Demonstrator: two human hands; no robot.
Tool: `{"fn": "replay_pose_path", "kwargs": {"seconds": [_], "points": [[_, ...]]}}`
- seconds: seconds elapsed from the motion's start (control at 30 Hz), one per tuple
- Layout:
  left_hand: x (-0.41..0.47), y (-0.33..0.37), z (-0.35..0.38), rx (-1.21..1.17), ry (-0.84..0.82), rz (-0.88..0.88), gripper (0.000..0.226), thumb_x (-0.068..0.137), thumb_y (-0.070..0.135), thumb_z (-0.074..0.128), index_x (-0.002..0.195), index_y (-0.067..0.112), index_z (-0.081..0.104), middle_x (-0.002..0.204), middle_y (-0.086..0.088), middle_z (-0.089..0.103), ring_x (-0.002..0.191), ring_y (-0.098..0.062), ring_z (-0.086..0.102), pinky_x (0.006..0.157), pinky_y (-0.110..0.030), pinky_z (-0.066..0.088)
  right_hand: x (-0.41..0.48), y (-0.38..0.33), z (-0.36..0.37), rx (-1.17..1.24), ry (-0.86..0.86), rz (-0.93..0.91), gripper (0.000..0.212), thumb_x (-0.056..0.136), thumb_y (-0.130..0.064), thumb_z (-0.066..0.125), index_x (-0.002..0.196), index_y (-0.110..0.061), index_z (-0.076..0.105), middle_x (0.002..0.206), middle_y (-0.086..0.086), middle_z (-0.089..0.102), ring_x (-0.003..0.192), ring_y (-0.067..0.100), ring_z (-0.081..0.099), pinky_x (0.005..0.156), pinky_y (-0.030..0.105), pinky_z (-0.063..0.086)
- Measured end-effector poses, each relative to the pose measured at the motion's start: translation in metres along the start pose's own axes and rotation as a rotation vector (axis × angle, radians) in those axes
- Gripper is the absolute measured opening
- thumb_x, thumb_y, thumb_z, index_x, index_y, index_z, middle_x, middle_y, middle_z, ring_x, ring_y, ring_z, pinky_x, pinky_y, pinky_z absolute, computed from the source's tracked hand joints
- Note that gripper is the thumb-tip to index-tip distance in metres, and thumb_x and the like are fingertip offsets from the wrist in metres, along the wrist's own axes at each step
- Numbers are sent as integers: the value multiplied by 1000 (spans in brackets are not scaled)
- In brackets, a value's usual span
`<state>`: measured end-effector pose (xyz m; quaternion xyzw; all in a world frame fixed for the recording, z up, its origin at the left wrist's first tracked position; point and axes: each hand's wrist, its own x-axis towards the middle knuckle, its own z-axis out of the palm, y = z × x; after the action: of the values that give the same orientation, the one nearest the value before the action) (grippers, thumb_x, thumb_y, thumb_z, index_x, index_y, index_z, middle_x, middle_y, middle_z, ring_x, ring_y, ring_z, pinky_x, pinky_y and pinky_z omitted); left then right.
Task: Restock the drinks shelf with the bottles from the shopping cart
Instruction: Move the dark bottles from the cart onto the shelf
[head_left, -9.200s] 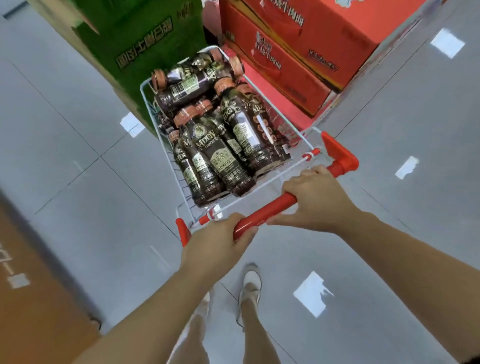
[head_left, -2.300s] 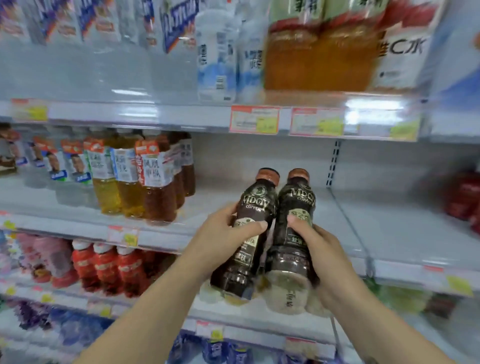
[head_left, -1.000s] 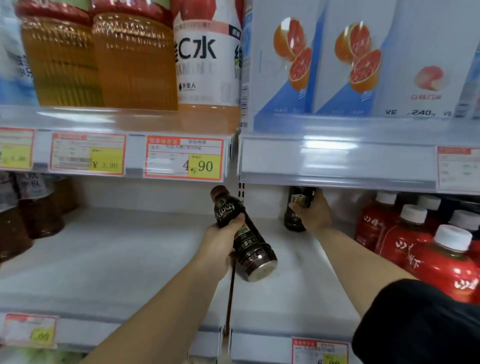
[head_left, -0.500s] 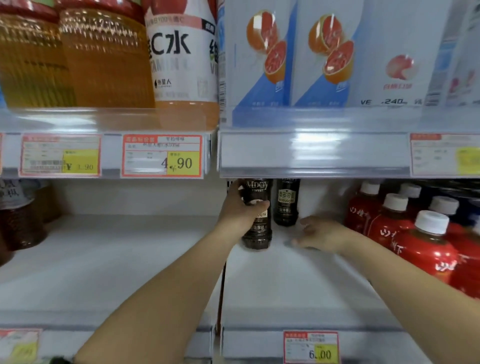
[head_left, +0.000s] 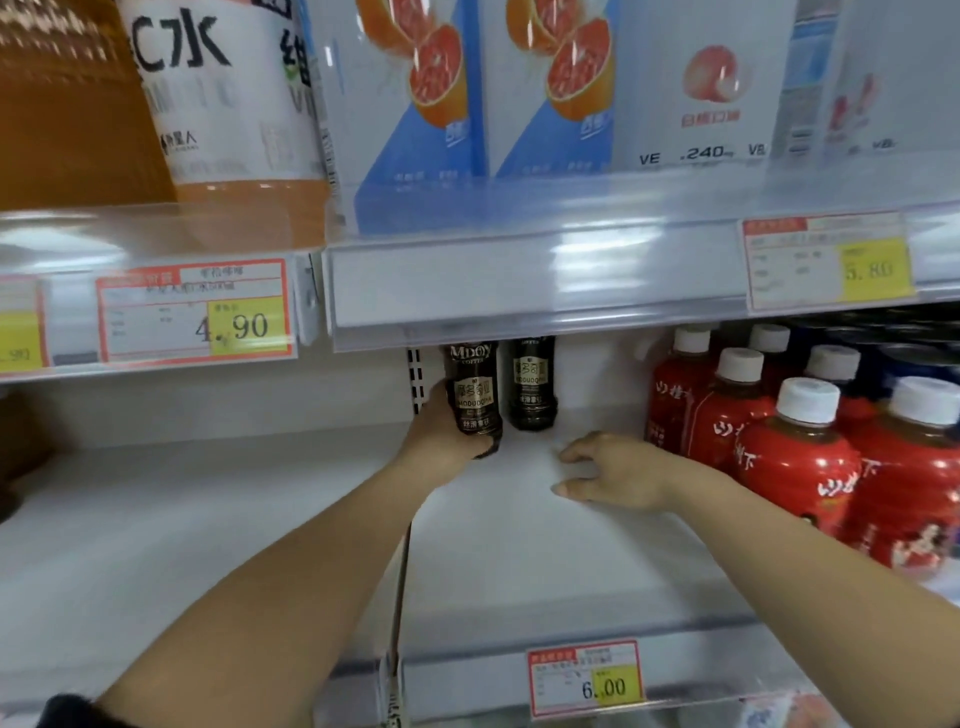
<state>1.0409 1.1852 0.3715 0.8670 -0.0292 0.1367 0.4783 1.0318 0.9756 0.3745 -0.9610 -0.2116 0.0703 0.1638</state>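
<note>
A dark brown plastic coffee bottle with a gold label (head_left: 472, 389) was held upright at the far end of the white metal shelf (head_left: 519, 566), the fingers of the left hand (head_left: 441, 441) clamped round its lower half; its base seemingly touched the shelf. A second identical bottle (head_left: 532, 384) stood just right of it. The right hand (head_left: 618, 470) was rested nearby, fingers apart and holding nothing, left of red white-capped bottles (head_left: 800, 467).

A single view, worn on the head. It faces the white shelf (head_left: 519, 545) squarely and from close by. It sits at about the height of the price rail (head_left: 519, 291) above that shelf and looks slightly down onto the shelf's board. Juice cartons (head_left: 426, 104) above the rail fill the top of the view, and red bottles (head_left: 795, 457) stand at the shelf's right end.
</note>
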Motion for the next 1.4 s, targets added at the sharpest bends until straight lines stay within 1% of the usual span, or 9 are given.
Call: {"fn": "replay_pose_path", "kwargs": {"seconds": [0.27,0.43,0.6,0.73,0.83,0.93,1.1,1.23,1.4], "points": [[23,1,10,74,119,-80,67,75,11,76,129,6,37,125,-11,58,111,-24,56,73,-19,37,4,7,6,-6,62,-17,62,86,-49,58,138,-20,43,146,1,38,131,18,40,109,26,31],[31,-1,22,76,161,-60,63,76,13,75,127,5,38,123,-12,59,111,-27,57,77,-23,38,7,11,8,-12,66,-18,63,83,-53,59,137,-23,44,145,1,40,131,20,39,110,32,32],[32,-1,27,113,65,-44,66,80,15,72,134,8,33,129,-10,57,117,-28,55,82,-23,38,7,12,8,2,62,-12,63,83,-51,60,137,-22,44,146,-1,39,132,19,38,111,30,30],[16,15,11,165,-69,-94,87,84,24,69,148,10,12,148,-10,36,133,-26,38,93,-25,36,2,4,3,1,80,-18,60,85,-45,62,136,-18,46,144,1,42,132,17,39,105,20,27],[-20,19,-19,160,-110,-84,76,85,30,67,146,18,24,147,-6,37,130,-21,41,94,-24,37,-5,-17,0,-2,203,-65,53,84,-38,65,130,-17,52,137,2,52,125,18,47,98,21,33],[-77,12,-62,148,-74,59,44,86,27,65,127,25,51,123,5,58,103,-10,58,89,-24,45,-15,-65,6,76,316,-199,41,85,-31,66,122,-15,60,123,1,62,111,15,57,89,20,38],[-177,-20,-141,280,299,193,23,86,27,61,107,34,60,94,26,61,88,8,59,67,-9,41,-31,-183,49,283,306,-445,23,83,-27,67,106,-21,68,100,-8,69,86,5,63,80,16,46],[-258,-71,-205,315,465,86,20,90,19,58,108,30,61,96,23,62,92,8,57,73,-7,44,-46,-283,105,368,133,-622,19,85,-27,64,104,-27,68,92,-19,66,87,-5,58,78,7,43],[-370,-155,-272,331,569,-211,19,93,23,54,111,28,60,97,26,57,90,9,54,71,-11,43,-60,-397,195,290,-48,-852,17,86,-27,63,102,-28,69,88,-18,65,82,0,58,74,17,48]]}}
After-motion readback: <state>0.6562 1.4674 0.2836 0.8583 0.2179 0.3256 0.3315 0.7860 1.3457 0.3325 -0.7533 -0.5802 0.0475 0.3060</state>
